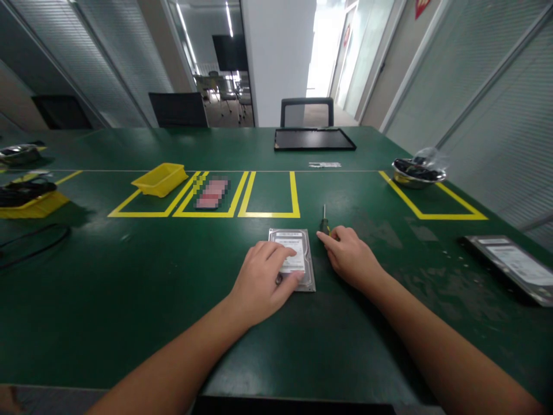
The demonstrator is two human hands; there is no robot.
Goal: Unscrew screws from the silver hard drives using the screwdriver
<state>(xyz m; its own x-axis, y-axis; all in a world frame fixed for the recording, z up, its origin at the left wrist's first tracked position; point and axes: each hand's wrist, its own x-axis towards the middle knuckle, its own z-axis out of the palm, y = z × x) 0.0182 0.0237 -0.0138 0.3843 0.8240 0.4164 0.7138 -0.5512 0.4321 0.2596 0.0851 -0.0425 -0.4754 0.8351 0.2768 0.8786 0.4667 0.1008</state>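
Note:
A silver hard drive (307, 259) with a white label lies flat on the green table in front of me. My left hand (261, 274) rests over its left part, thumb and index finger apart on the label, hiding that side. Just right of the drive, my right hand (349, 253) is closed around the handle of a screwdriver (325, 222). Its handle is dark with yellow, and the metal shaft points away from me, low over the table. Whether the tip touches the table I cannot tell.
Yellow tape outlines mark the table. A yellow tray (161, 180) and a blurred-out item (211, 193) sit left of centre. Metal bowl (418, 174) and second hard drive (514, 265) are on the right; cables in another yellow tray (32, 206) at far left; black panel (314, 139) behind.

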